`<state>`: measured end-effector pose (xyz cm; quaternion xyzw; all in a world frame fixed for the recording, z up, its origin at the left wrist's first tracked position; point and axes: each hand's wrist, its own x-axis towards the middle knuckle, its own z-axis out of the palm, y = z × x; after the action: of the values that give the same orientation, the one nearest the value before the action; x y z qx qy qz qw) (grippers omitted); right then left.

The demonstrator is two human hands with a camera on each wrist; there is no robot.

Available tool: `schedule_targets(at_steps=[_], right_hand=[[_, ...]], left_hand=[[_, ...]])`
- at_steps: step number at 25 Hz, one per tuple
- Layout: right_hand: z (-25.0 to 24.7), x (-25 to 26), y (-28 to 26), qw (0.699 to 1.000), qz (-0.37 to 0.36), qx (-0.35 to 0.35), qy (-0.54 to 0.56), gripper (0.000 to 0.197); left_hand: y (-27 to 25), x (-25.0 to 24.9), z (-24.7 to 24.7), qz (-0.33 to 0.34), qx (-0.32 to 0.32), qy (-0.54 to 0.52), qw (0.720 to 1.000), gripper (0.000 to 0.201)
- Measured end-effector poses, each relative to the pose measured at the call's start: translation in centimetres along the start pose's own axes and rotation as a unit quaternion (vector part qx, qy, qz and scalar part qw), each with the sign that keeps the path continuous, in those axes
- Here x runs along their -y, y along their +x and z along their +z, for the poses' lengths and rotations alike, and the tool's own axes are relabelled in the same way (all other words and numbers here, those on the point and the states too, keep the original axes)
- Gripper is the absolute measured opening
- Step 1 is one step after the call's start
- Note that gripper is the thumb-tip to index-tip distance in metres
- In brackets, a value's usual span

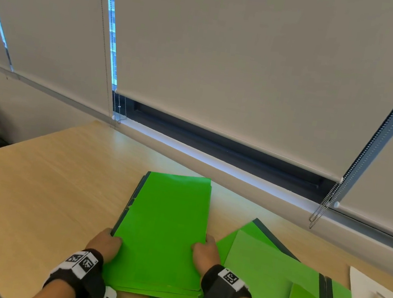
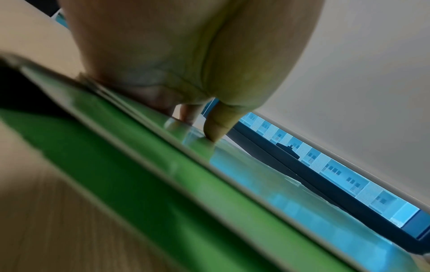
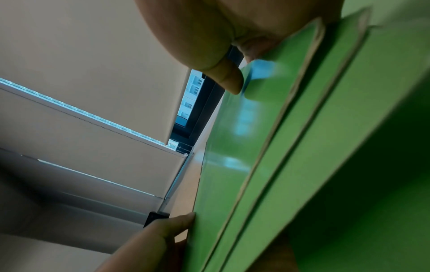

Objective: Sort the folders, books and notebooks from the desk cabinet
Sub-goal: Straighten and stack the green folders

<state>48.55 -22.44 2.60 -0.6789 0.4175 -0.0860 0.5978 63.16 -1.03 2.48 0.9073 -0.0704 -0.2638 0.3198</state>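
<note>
A stack of bright green folders (image 1: 164, 231) lies on the wooden desk (image 1: 44, 176), long side pointing away from me. My left hand (image 1: 105, 244) grips the stack's left edge near the front, thumb on top (image 2: 215, 127) and fingers under the edge. My right hand (image 1: 205, 252) grips the right edge the same way, its thumb (image 3: 229, 79) lying on the top cover. In the right wrist view the stack (image 3: 267, 165) shows several layered green covers, and my left hand (image 3: 160, 235) appears at the far side.
More green folders (image 1: 273, 272) with dark spines lie spread to the right, overlapping each other. A white sheet (image 1: 359, 285) and a blurred object sit at the far right edge. Roller blinds (image 1: 229, 64) and a window sill run behind the desk. A chair stands at far left.
</note>
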Motion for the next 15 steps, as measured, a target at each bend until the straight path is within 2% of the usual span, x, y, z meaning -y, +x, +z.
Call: schedule_targets(at_steps=[3,6,7,8,10,11,13,14,15], right_hand=[[-0.7,-1.0,0.1,0.999,0.015,-0.012,0.033,0.06],[-1.7,-1.6,-0.2,0.997,0.039,-0.005,0.068,0.05],[-2.1,-1.9,0.0,0.996,0.053,0.001,0.072,0.051],[-2.6,-2.2,0.1,0.993,0.075,0.008,0.091,0.061],[-4.0,-3.7,1.4,0.985,0.098,0.021,0.141,0.089],[-4.9,-5.2,3.0,0.982,0.096,0.013,0.16,0.093],[-7.0,-5.1,2.8,0.982,0.088,0.005,0.168,0.098],[-8.2,-3.6,0.9,0.982,0.079,0.005,0.171,0.095],[-9.2,-1.8,-1.2,0.982,0.056,0.004,0.182,0.082]], left_hand=[[-1.2,-0.2,0.7,0.014,-0.028,-0.017,0.999,0.049],[-2.5,-0.5,1.7,0.019,-0.087,-0.08,0.993,0.039],[-3.0,-0.7,2.0,0.017,-0.1,-0.105,0.989,0.033],[-3.2,-0.8,2.4,0.017,-0.103,-0.124,0.987,0.029],[-3.9,-1.0,3.3,0.026,-0.083,-0.141,0.986,0.023],[-4.3,-1.1,3.8,0.032,-0.068,-0.148,0.986,0.02],[-5.2,-1.6,4.9,0.038,-0.032,-0.156,0.987,0.017],[-5.6,-1.9,5.3,0.042,-0.018,-0.16,0.986,0.019],[-6.1,-2.3,5.6,0.049,-0.003,-0.168,0.985,0.021]])
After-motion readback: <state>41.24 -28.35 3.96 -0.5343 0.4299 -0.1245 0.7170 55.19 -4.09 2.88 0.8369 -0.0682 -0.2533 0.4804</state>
